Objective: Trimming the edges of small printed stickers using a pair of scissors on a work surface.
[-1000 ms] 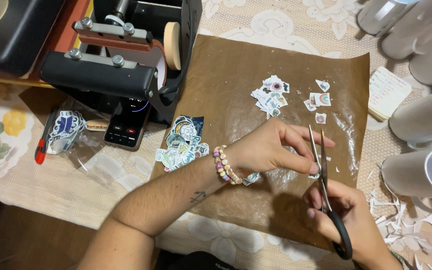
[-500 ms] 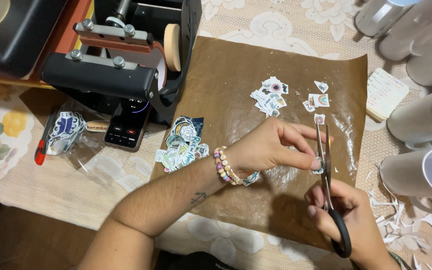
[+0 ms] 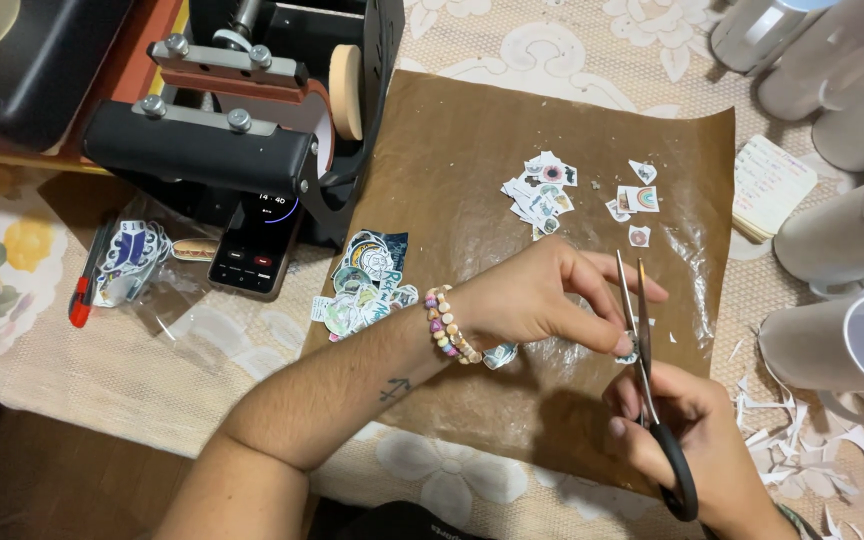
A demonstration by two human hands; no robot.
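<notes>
- While the left hand [image 3: 532, 295] pinches the small sticker [image 3: 628, 350] at lower right of the frame, turn the paper, not the blades.
- Right hand [image 3: 687, 430] grips the scissors [image 3: 642, 330]; take short snips.

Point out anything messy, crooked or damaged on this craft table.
White paper offcuts lie scattered on the tablecloth beside the right hand, below a tipped white mug. The brown paper sheet lies slightly askew and wrinkled. Nothing looks damaged.
</notes>
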